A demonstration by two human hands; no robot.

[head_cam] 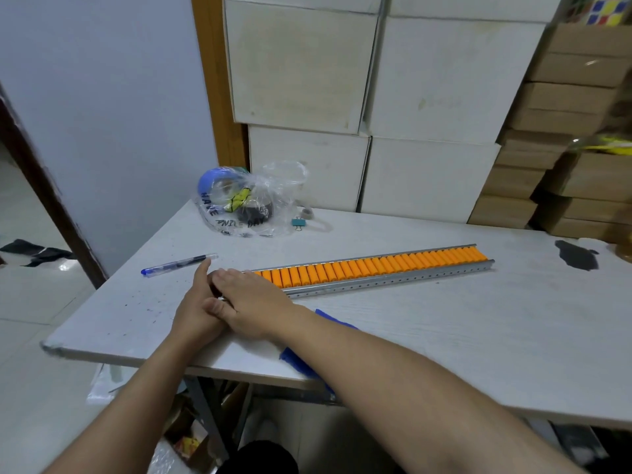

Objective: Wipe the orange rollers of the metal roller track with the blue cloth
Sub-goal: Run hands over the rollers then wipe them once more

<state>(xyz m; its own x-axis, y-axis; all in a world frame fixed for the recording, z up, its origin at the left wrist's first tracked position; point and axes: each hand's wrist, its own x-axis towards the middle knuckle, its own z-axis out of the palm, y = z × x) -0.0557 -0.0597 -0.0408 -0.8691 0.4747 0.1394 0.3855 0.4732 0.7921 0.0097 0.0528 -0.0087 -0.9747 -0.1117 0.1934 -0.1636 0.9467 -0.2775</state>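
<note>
The metal roller track (pixel 393 280) lies slantwise across the white table (pixel 444 354), its row of orange rollers (pixel 376 266) running from centre to upper right. My right hand (pixel 254 302) lies over the track's left end, fingers curled over it and thumb on the near rail. My left hand (pixel 195 306) grips the same end from the left, one digit pointing straight forward, the rest hidden behind my right hand. The blue cloth (pixel 299 359) lies at the table's front edge, mostly covered by my right forearm.
A blue pen (pixel 178 264) lies just left of my hands. Behind it sit a clear plastic bag of items (pixel 246 200), a binder clip (pixel 298 223) and a small tape roll (pixel 307 212). A dark stain (pixel 578 256) marks the right side. Stacked boxes (pixel 376 97) stand behind the table.
</note>
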